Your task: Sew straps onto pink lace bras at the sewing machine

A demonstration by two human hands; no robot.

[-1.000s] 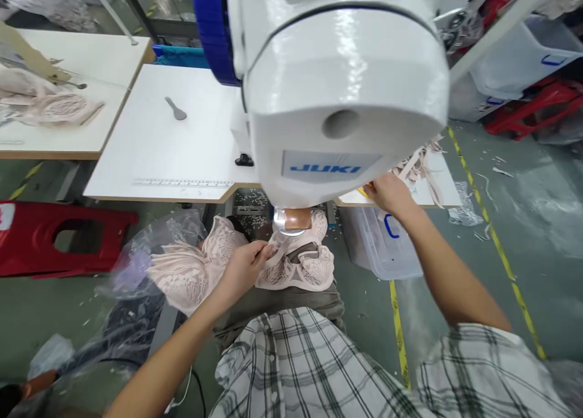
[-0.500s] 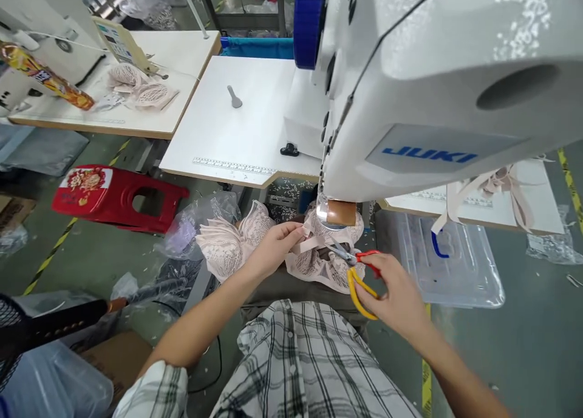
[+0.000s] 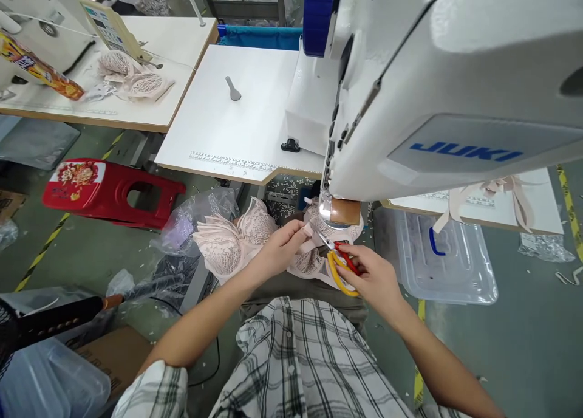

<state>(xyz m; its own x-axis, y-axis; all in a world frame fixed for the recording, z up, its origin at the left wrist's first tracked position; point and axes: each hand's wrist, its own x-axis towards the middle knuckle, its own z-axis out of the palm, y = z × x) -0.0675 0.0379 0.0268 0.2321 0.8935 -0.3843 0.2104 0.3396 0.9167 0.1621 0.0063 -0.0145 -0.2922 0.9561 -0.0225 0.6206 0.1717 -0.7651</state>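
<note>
Between thumb and fingers, my left hand pinches a pale pink strap of a lace bra. My right hand is closed on scissors with one red and one yellow handle loop. Their blade tips lie at the strap, right by my left fingertips. Part of the lace bra spreads over my lap below the sewing machine head, partly hidden by my hands. Left of my left hand rests a stack of pink lace bra cups.
A white sewing table with a ruler edge is ahead. Low on the left stands a red stool. A clear plastic box sits at the right, under a table edge with hanging pink straps. A black handle juts in at lower left.
My right hand has moved left with the scissors, bringing their blades up to my left fingertips. The scissors' handles are closer together. The view has shifted slightly.
</note>
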